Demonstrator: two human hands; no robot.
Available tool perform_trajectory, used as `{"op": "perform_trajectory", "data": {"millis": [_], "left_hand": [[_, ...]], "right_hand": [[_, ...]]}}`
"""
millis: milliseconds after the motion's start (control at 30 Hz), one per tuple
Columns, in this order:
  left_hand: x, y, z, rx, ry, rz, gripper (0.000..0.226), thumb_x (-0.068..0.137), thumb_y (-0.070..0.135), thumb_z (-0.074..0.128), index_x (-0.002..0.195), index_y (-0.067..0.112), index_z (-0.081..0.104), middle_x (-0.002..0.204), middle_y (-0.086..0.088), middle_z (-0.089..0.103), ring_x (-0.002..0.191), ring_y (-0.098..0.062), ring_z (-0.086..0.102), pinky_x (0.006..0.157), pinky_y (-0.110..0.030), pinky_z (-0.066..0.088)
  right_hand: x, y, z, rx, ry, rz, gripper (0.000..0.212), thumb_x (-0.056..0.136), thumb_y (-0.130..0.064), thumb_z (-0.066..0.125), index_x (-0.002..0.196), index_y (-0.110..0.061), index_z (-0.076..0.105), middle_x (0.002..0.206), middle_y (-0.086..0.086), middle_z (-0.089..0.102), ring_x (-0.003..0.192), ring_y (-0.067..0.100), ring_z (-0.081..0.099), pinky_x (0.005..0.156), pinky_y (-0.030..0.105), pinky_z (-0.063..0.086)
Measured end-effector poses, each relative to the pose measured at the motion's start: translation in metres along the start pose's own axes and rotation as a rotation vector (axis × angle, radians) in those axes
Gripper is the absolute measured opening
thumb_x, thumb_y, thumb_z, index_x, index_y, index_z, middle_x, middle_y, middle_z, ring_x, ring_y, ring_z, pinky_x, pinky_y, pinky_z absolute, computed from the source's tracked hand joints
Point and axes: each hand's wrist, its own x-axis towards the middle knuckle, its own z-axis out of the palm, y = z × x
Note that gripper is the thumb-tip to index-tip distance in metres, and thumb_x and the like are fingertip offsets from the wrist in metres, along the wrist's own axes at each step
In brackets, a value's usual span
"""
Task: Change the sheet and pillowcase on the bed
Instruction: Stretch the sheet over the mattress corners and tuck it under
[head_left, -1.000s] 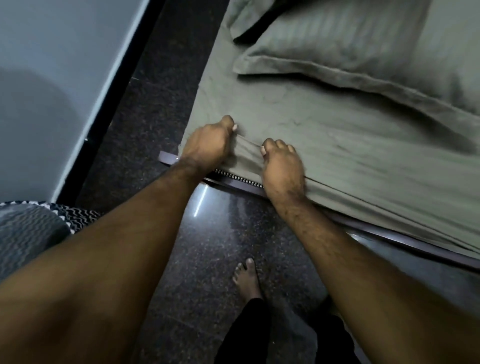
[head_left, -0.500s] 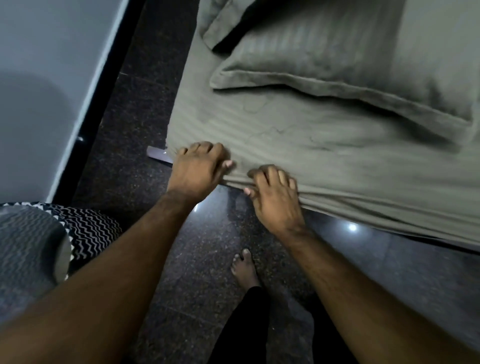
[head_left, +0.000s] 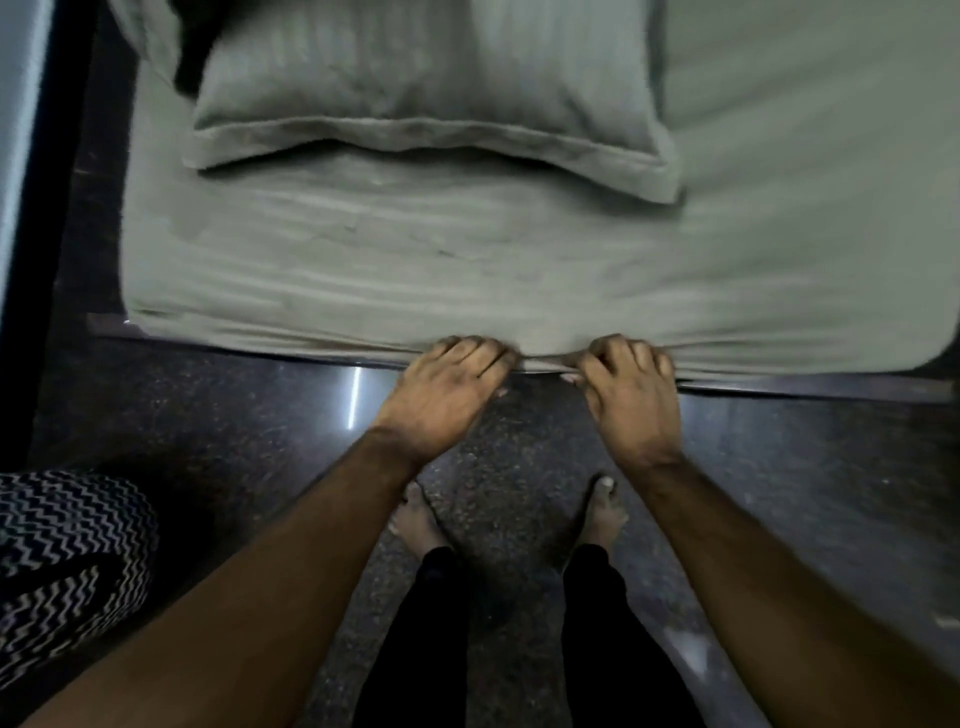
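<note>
Fingers of both hands curl over the near edge of the sheet. Left hand and right hand grip it side by side, fabric bunched between them. Sheet covers the mattress, over the dark frame. 1 pillow lies beyond. Bare feet on floor; zigzag cloth at left.
</note>
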Motion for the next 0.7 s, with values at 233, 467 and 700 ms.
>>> {"op": "perform_trajectory", "data": {"millis": [233, 467, 700], "left_hand": [[0.061, 0.092, 0.017, -0.107, -0.18, -0.04, 0.057, 0.098, 0.045, 0.043, 0.146, 0.014, 0.049, 0.144, -0.007, 0.053, 0.127, -0.026, 0.053, 0.108, -0.038, 0.041], [0.087, 0.149, 0.014, -0.193, -0.145, -0.362, 0.057, 0.1, 0.051, 0.04, 0.142, 0.012, 0.048, 0.136, -0.01, 0.052, 0.124, -0.031, 0.048, 0.108, -0.045, 0.039], [0.143, 0.136, 0.015, -0.117, -0.413, -0.472, 0.069, 0.094, 0.054, 0.015, 0.113, 0.014, 0.069, 0.108, -0.013, 0.07, 0.098, -0.038, 0.066, 0.084, -0.044, 0.051]], "right_hand": [[-0.06, 0.086, -0.013, 0.065, -0.034, 0.058, 0.037, 0.094, -0.022, 0.056, 0.13, -0.02, 0.063, 0.129, 0.001, 0.063, 0.118, 0.025, 0.059, 0.106, 0.042, 0.04], [-0.094, 0.144, -0.024, -0.011, -0.066, 0.089, 0.044, 0.105, -0.027, 0.038, 0.148, -0.023, 0.047, 0.148, -0.002, 0.051, 0.138, 0.02, 0.046, 0.119, 0.041, 0.029], [-0.074, 0.144, -0.031, 0.058, -0.169, 0.209, 0.052, 0.099, -0.048, 0.047, 0.14, -0.016, 0.055, 0.137, 0.006, 0.057, 0.13, 0.026, 0.05, 0.115, 0.04, 0.035]]}}
